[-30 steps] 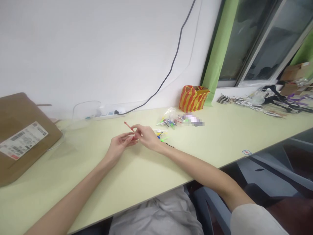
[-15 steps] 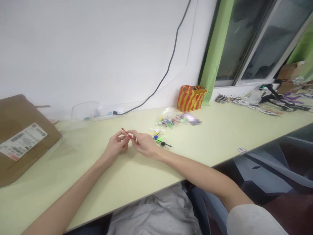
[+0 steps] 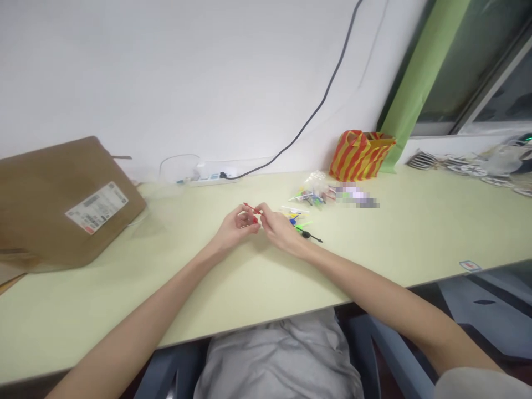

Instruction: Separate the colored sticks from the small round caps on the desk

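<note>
My right hand [image 3: 280,228] pinches a slim red plastic arrow, like a spinner pointer [image 3: 251,208], by its right end. The arrow's tip points up and left, over the fingers of my left hand [image 3: 233,228]. Just below the arrow, my left fingertips hold a small red piece [image 3: 255,220], too small to make out fully. Both hands are close together above the table. Beside my right hand lie a black arrow pointer [image 3: 306,235] and blue, yellow, green and white ones, partly overlapping.
Behind the pointers is a clear bag of colourful small parts [image 3: 313,194]. A red-and-yellow striped bag [image 3: 359,158] stands near the wall. A cardboard box [image 3: 62,205] occupies the left, and a power strip [image 3: 211,176] with a black cable [image 3: 299,133] runs along the wall.
The view has turned left, so everything appears further right. My hands have parted slightly: the small red piece now shows in my left fingers, separate from the arrow in my right.
</note>
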Demonstrator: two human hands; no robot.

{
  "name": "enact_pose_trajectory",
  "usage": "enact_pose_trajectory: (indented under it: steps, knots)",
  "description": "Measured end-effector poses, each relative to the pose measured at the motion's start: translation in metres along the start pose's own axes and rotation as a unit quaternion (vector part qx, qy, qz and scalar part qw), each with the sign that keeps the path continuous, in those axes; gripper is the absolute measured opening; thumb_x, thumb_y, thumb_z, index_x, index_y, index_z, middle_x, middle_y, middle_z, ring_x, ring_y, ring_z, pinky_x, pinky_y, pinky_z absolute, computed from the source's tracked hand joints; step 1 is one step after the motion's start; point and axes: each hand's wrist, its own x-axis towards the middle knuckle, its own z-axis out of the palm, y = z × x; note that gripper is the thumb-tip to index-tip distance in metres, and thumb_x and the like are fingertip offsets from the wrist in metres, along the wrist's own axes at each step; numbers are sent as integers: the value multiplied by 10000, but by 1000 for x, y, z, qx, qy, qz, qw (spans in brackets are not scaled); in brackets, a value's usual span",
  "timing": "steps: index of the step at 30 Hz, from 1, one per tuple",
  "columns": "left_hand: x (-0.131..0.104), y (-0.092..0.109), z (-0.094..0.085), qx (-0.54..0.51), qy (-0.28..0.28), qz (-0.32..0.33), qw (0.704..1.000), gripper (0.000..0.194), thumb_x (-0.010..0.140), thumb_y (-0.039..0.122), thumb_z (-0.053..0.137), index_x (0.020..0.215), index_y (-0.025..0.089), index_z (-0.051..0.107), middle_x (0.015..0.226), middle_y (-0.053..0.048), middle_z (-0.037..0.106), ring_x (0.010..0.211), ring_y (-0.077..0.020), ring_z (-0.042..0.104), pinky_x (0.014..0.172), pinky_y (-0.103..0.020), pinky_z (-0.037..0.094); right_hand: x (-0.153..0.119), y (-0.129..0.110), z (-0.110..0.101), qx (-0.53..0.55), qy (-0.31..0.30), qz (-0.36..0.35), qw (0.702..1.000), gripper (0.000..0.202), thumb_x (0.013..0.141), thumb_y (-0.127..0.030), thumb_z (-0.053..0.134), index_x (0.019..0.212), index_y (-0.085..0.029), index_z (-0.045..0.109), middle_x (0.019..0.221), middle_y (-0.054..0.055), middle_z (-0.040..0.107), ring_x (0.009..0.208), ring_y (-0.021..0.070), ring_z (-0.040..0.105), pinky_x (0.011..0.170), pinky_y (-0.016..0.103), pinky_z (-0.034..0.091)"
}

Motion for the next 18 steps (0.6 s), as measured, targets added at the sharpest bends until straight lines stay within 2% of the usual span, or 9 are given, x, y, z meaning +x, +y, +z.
enact_pose_trajectory:
  steps: [5, 11, 14, 18]
  knots:
    - [-2, 3, 2, -1, -5, -7, 1000, 350, 702, 286, 827, 971, 196, 623, 932, -50, 690, 853, -193, 667, 840, -353, 534, -4, -2, -5, -9, -23, -10, 1000, 289, 1051, -258, 282, 1255, -206, 480, 914, 61, 703, 769, 212, 630, 700, 274, 390]
    - [-3, 5, 3, 6, 23, 8, 1000, 306, 748, 396, 823, 814, 179, 618, 733, -25, 659, 656, -164, 634, 709, -344, 533, -5, -6, -9, 46, 22, -35, 998, 317, 1067, -270, 271, 1212, -226, 550, 1028, 63, 718, 894, 192, 655, 791, 282, 427]
    - [-4, 5, 4, 7, 32, 16, 999, 345, 736, 420, 838, 760, 167, 603, 726, -37, 661, 624, -159, 626, 678, -341, 531, -4, -6, -8, 68, 35, -40, 996, 288, 1052, -269, 311, 1136, -217, 581, 953, 47, 714, 835, 174, 648, 756, 266, 430]
    - [-5, 5, 4, -11, 35, 24, 999, 395, 711, 431, 859, 720, 167, 565, 793, -61, 692, 694, -188, 672, 686, -342, 551, -4, -3, -5, 106, 39, -38, 993, 231, 1044, -276, 338, 1133, -218, 543, 796, 4, 684, 677, 148, 623, 679, 249, 431]
